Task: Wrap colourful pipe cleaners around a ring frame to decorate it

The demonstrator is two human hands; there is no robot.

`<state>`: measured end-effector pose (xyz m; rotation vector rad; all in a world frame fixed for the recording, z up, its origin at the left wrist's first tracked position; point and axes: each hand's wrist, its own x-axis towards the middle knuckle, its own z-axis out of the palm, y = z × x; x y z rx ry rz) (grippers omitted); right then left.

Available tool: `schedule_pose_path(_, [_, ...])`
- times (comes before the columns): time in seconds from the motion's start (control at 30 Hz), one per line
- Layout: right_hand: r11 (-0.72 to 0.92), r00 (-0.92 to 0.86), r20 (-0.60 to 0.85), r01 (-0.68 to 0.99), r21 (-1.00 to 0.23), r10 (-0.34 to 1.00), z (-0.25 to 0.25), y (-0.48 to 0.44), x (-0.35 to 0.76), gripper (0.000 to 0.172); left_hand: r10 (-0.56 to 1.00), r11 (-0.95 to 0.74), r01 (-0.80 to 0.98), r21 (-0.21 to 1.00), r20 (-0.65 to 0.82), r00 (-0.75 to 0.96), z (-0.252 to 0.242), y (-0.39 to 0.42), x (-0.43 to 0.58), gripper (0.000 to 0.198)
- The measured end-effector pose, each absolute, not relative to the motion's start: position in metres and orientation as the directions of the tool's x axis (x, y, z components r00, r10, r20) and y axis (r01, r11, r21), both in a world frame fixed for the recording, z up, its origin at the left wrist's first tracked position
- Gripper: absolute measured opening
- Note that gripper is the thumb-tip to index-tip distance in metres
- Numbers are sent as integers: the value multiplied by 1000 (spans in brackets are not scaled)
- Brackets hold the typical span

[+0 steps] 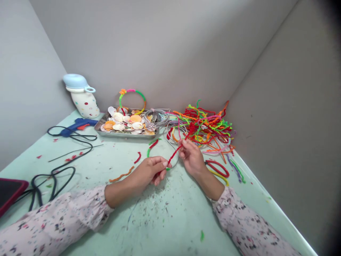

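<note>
A red pipe cleaner [174, 154] stretches slantwise between my two hands above the table. My left hand [154, 170] pinches its lower end between thumb and fingers. Higher up and to the right, my right hand [191, 156] grips it near the other end. Behind and under my hands lies a ring partly wrapped in green and red pipe cleaner [149, 149]; my hands cover some of it. Short pieces rest left of my left hand, one orange [122, 175] and one red [137, 157]. Red-handled scissors [217, 168] lie just right of my right wrist.
A metal tray [125, 135] of shells stands at the back, with a colourful wrapped hoop [144, 97] upright in it. Bunched pipe cleaners [210, 124] fill the back right. At left are a blue glue gun [80, 124], black cord [54, 177], bottle [85, 103] and red-edged device [12, 192].
</note>
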<state>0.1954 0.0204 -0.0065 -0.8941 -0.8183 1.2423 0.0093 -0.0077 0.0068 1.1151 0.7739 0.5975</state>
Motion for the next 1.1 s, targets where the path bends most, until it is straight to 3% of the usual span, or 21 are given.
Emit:
schedule_pose_path(0.27, [147, 302, 4, -452, -880, 953, -4, 31, 211, 24, 760, 228, 131, 965, -260, 595, 13, -10, 13, 24])
schedule_pose_path(0.47, [178, 352, 31, -394, -902, 936, -2, 30, 208, 26, 885, -107, 261, 959, -28, 465, 23, -24, 14, 18])
schedule_pose_path(0.53, [159, 322, 24, -400, -903, 947, -1, 30, 208, 27, 871, -61, 239, 969, -66, 488, 20, -27, 14, 20])
schedule_pose_path(0.63, [123, 271, 7, -414, -902, 963, 1, 29, 208, 27, 755, 176, 104, 979, -202, 624, 14, -27, 14, 30])
schedule_pose_path(0.83, [45, 130, -17, -459, -887, 991, -1, 22, 200, 25, 657, 401, -129, 907, -186, 731, 9, -19, 16, 48])
schedule_pose_path(0.97, [3, 17, -4, -421, -907, 1000, -5, 18, 195, 23, 671, 401, -71, 914, -240, 701, 10, -18, 17, 40])
schedule_pose_path(1.1, [64, 105, 18, -455, -888, 994, -1, 23, 204, 24, 694, 365, 52, 930, -309, 651, 12, -19, 15, 36])
